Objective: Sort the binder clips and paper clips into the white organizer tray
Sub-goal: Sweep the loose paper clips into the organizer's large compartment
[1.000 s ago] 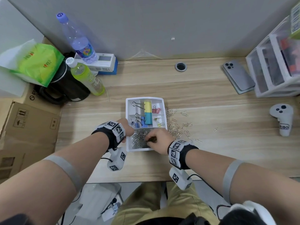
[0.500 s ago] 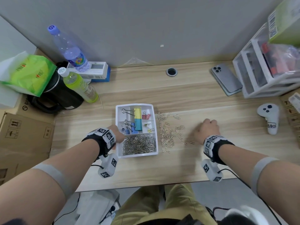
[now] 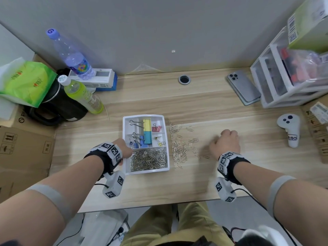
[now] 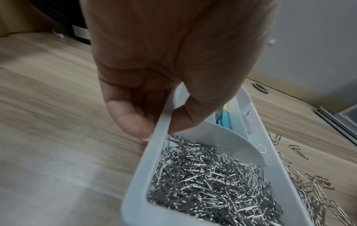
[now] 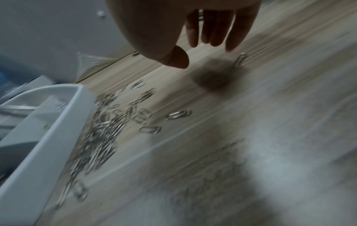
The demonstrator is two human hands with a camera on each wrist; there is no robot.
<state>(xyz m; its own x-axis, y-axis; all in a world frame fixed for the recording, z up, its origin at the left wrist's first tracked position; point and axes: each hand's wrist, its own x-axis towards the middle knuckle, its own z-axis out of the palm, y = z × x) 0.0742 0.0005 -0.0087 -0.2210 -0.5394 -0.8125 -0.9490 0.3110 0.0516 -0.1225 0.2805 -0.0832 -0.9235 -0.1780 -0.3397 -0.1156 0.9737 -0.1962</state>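
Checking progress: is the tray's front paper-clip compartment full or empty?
Well filled: paper clips heap across that compartment of the tray.

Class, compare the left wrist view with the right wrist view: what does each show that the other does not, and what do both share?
Left wrist only: the left hand pinching the tray wall, and the clip heap inside. Right wrist only: the right hand, fingers loose and empty, above a lone clip. Both: the tray, loose clips beside it, and the desk.

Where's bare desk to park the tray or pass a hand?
Free: front strip of the desk between the wrists; middle band between tray and phone. Crowded: loose paper clips right of tray; bottles back-left.
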